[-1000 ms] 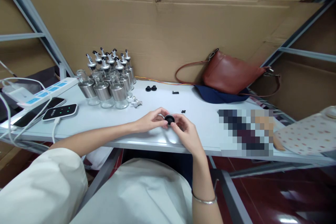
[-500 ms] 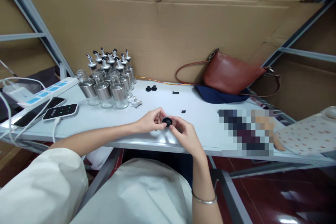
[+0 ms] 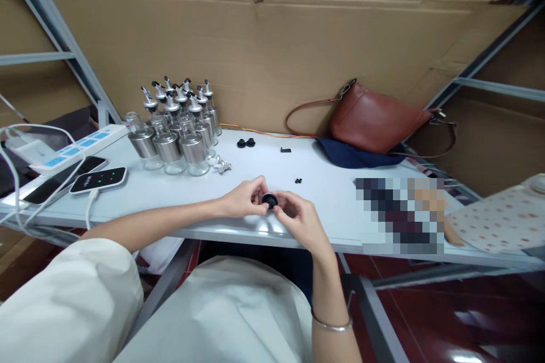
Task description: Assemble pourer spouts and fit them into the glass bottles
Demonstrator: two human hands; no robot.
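Note:
Between the fingertips of both hands is a small round black stopper (image 3: 269, 199) with a pale rim, raised just over the front of the table. My left hand (image 3: 247, 197) pinches its left side, and my right hand (image 3: 295, 212) grips it from the right with thumb and fingers. Beyond the hands, two black stoppers (image 3: 246, 143) lie side by side. A small flat black piece (image 3: 285, 150) and a pair of tiny black caps (image 3: 298, 181) rest to the right. A silver pourer spout (image 3: 222, 165) lies beside the bottles.
Several glass and steel bottles (image 3: 168, 150), many with pourers, stand at the back left. A power strip (image 3: 80, 150) and phone-like devices (image 3: 99, 180) with cables occupy the left end. A brown handbag (image 3: 374, 119) sits on dark blue cloth (image 3: 353, 154) at the back right.
The stopper has tilted in my fingers, its knobbed middle now turned more downward toward me. Both hands keep hold of it in nearly the same place.

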